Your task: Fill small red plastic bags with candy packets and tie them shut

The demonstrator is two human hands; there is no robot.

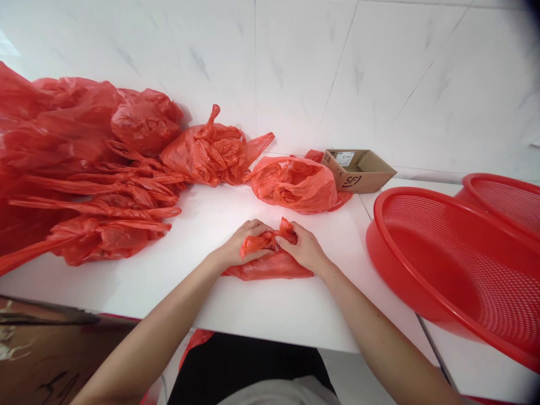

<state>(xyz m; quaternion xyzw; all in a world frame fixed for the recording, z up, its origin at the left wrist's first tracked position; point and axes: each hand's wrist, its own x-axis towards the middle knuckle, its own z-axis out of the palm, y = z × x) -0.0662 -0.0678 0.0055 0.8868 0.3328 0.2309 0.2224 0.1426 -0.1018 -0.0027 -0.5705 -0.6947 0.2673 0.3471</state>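
Note:
A red plastic bag (pixel 274 267) lies on the white table right in front of me, its top gathered up. My left hand (pixel 244 243) grips the bunched top from the left, fingers curled around it. From the other side my right hand (pixel 304 245) pinches a twisted end of the bag, the thumb pressed on the knot-like middle. What is inside the bag cannot be made out. Just beyond my hands sits another red bag (pixel 299 185) with its mouth loosely open.
Tied red bags (pixel 206 154) and a large heap of them (pixel 63 129) fill the left side. A small cardboard box (pixel 363 180) stands by the tiled wall. Red mesh baskets (pixel 417 270) occupy the right. A large carton (pixel 46 360) is below the table's left edge.

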